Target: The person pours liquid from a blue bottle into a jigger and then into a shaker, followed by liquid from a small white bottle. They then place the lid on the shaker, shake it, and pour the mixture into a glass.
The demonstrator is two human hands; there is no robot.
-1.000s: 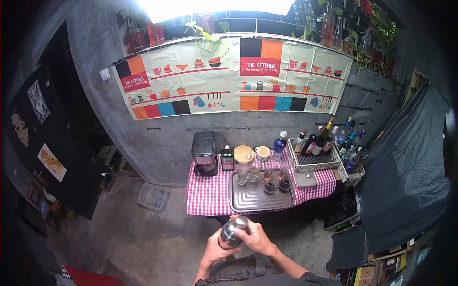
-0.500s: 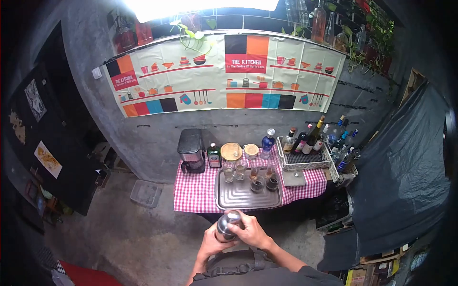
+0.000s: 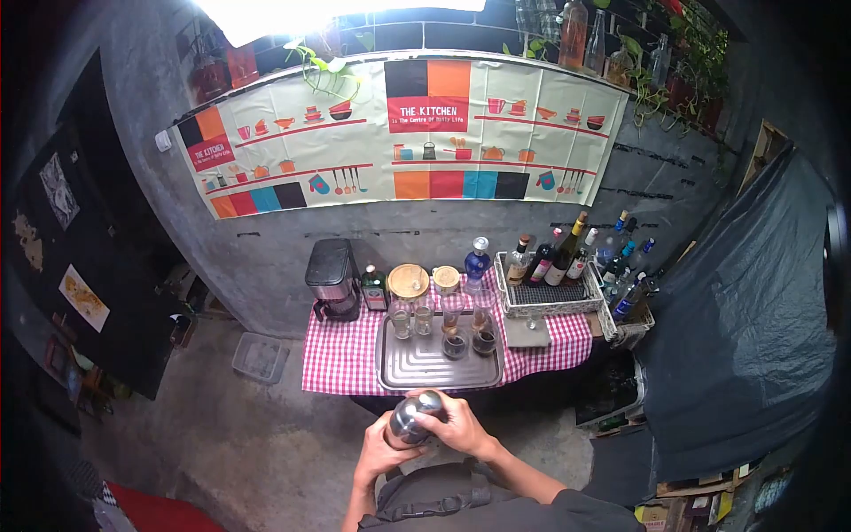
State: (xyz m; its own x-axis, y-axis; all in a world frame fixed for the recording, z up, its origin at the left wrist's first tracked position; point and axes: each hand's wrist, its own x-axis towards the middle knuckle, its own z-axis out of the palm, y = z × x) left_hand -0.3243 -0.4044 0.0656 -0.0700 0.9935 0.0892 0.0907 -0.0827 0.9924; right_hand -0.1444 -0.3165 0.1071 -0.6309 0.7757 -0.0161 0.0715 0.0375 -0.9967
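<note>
A metal shaker (image 3: 409, 417) is held in front of the body, just off the near edge of the table (image 3: 341, 359) and above the concrete floor (image 3: 266, 443). It is gripped from below by the left hand (image 3: 377, 454), whose fingers are wrapped round its lower part, and from above by the right hand (image 3: 459, 427), which is closed over its upper end. On the table, covered by a red-and-white checked cloth, a metal tray (image 3: 434, 365) is set at the middle of the near edge. Several small glasses (image 3: 454, 341) are stood along the tray's far side, some with dark liquid in them. Along the table's far edge, a black machine (image 3: 332, 279) is placed at the left corner, with a green bottle (image 3: 374, 288) just beside it, then two lidded jars (image 3: 409, 282) and a blue bottle (image 3: 477, 262). At the right end, a wire basket (image 3: 550, 300) filled with bottles is seen, and a second basket of bottles (image 3: 625, 306) is hung just past the right edge. A printed kitchen poster (image 3: 399, 133) is fixed to the wall behind.
</note>
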